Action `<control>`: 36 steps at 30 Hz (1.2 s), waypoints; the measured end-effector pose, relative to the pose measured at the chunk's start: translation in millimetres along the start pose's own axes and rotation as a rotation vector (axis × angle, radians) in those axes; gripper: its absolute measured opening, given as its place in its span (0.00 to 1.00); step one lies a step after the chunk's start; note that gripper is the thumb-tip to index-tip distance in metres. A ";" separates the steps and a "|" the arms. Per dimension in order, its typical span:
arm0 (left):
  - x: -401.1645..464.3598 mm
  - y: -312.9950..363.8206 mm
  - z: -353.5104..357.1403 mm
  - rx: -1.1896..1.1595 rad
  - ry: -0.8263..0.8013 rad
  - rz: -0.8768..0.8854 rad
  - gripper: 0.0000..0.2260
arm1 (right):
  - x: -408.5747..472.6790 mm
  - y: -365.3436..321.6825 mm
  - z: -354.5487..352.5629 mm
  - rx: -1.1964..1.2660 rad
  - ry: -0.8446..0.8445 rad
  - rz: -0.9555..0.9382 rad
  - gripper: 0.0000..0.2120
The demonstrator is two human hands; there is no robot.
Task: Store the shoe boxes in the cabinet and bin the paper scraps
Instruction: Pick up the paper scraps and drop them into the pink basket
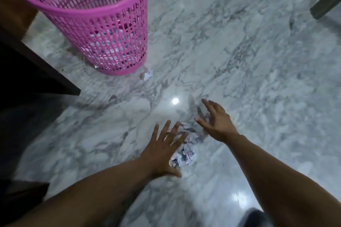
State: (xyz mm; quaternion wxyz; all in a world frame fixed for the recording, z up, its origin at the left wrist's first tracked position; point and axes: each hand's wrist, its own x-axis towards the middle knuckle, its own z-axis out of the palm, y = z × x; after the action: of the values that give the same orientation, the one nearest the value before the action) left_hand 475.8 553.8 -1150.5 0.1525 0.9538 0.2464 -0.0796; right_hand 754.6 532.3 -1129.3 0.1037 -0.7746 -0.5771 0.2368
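A heap of crumpled white paper scraps point(186, 145) lies on the marble floor between my hands. My left hand point(164, 150) hovers over the heap's left side, fingers spread, holding nothing. My right hand point(215, 122) is just right of the heap, fingers apart and empty. A pink mesh bin point(96, 24) stands upright at the upper left with some paper showing through its lower wall. One small scrap point(148, 74) lies on the floor beside the bin's base. No shoe boxes are in view.
A dark wooden cabinet edge point(46, 72) juts in from the left, close to the bin. A dark furniture leg point(326, 4) stands at the upper right. A dark shape point(252, 217) sits at the bottom edge. Glossy marble floor point(258, 79) spreads to the right.
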 end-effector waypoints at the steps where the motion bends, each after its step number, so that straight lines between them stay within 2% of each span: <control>1: 1.9 -1.4 5.2 -0.021 0.020 -0.039 0.56 | -0.4 -6.0 0.9 -0.032 -0.052 -0.041 0.42; 3: 4.0 -9.8 12.6 -0.034 0.083 -0.068 0.46 | -8.7 -16.6 6.3 -0.106 -0.106 -0.129 0.49; 6: 4.5 -30.8 6.8 0.008 0.183 -0.061 0.31 | -31.8 -25.4 30.2 -0.166 -0.086 -0.262 0.58; 9: 5.7 -54.7 -2.5 0.071 0.209 -0.104 0.26 | -45.9 -33.8 59.5 -0.187 -0.082 -0.357 0.59; 11: 6.1 -67.4 -4.6 0.076 0.204 -0.140 0.23 | -47.6 -40.8 75.0 -0.231 -0.033 -0.397 0.53; 16: 12.7 -84.4 -19.6 -0.007 0.234 -0.194 0.09 | -26.8 -52.8 88.0 -0.242 0.178 -0.483 0.25; 19: 15.7 -89.1 -27.0 -0.045 0.213 -0.222 0.04 | -6.9 -61.3 84.1 -0.233 0.130 -0.447 0.20; 23: 12.2 -93.0 -32.9 -0.123 0.197 -0.262 0.05 | 16.3 -80.3 68.1 -0.138 -0.029 -0.315 0.16; 25: 6.9 -95.2 -38.2 -0.180 0.209 -0.305 0.04 | 21.0 -90.6 62.5 -0.033 -0.024 -0.189 0.13; 27: 2.9 -96.8 -50.7 -0.229 0.257 -0.335 0.03 | 30.8 -100.6 53.6 0.191 0.096 -0.007 0.10; 29: 4.5 -97.8 -76.2 -0.282 0.346 -0.350 0.04 | 48.3 -118.5 29.6 0.480 0.237 0.095 0.10; 32: 13.0 -102.5 -140.9 -0.271 0.527 -0.281 0.06 | 76.5 -167.3 -34.9 0.744 0.396 0.028 0.11; 36: 16.4 -114.6 -252.5 -0.286 0.848 -0.169 0.07 | 110.2 -249.8 -140.5 0.961 0.613 -0.278 0.12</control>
State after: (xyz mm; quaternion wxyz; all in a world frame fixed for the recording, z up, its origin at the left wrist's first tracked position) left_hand 452.7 739.8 -945.5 0.1612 0.8481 0.3724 0.3407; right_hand 636.3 730.1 -926.4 0.6357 -0.5908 -0.4450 0.2211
